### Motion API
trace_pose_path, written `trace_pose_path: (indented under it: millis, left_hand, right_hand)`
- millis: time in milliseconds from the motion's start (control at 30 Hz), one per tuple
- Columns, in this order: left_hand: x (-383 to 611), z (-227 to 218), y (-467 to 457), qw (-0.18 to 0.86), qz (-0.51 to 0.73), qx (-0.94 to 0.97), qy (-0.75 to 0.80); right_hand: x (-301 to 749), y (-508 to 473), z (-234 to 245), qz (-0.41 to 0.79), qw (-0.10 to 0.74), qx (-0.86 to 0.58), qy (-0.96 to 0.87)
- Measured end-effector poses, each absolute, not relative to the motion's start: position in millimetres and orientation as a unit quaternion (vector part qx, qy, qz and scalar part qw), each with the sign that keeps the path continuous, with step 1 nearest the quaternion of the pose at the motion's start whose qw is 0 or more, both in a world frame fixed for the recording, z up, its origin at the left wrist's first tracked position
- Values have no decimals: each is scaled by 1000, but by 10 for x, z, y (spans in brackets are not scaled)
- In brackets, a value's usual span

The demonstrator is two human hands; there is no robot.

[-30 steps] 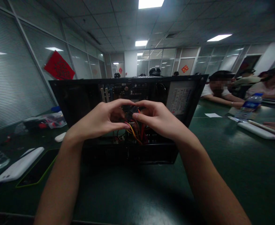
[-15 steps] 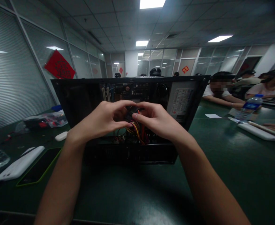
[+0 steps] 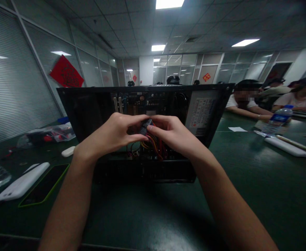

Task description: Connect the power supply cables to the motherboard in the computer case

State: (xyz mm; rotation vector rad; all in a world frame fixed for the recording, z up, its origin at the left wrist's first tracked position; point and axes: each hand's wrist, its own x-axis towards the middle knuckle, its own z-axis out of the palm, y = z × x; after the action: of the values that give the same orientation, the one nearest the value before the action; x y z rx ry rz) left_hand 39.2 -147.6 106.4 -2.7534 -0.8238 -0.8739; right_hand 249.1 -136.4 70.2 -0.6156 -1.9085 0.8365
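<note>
Between my two hands is a black multi-pin power connector (image 3: 145, 127), with a bundle of red, yellow and black cables (image 3: 156, 146) hanging from it. My left hand (image 3: 118, 130) pinches the connector from the left with thumb and fingers. From the right, my right hand (image 3: 170, 130) grips it where the cables come out, thumb on the near side. Both hands are in front of the open side of a black computer case (image 3: 144, 170). Inside the case, the motherboard (image 3: 153, 100) shows partly behind my fingers, and a labelled power supply (image 3: 201, 111) sits at the upper right.
A white phone-like device (image 3: 23, 181), a phone with a green edge (image 3: 44, 184) and a small white case (image 3: 68, 151) lie left on the green table (image 3: 147, 216). Plastic-bagged parts (image 3: 48, 135) are behind them. On the right stands a water bottle (image 3: 279, 120); people sit beyond.
The connector has turned in my fingers, so its pin face now shows more clearly. The cables have shifted slightly, while both hands stay almost in place.
</note>
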Motion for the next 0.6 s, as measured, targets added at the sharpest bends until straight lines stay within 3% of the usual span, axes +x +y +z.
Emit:
trace_pose_path:
  millis: [600]
  left_hand:
    - [415, 1021, -1425, 147, -274, -913, -264]
  right_hand:
    - [2484, -1440, 732, 336, 452, -260, -784]
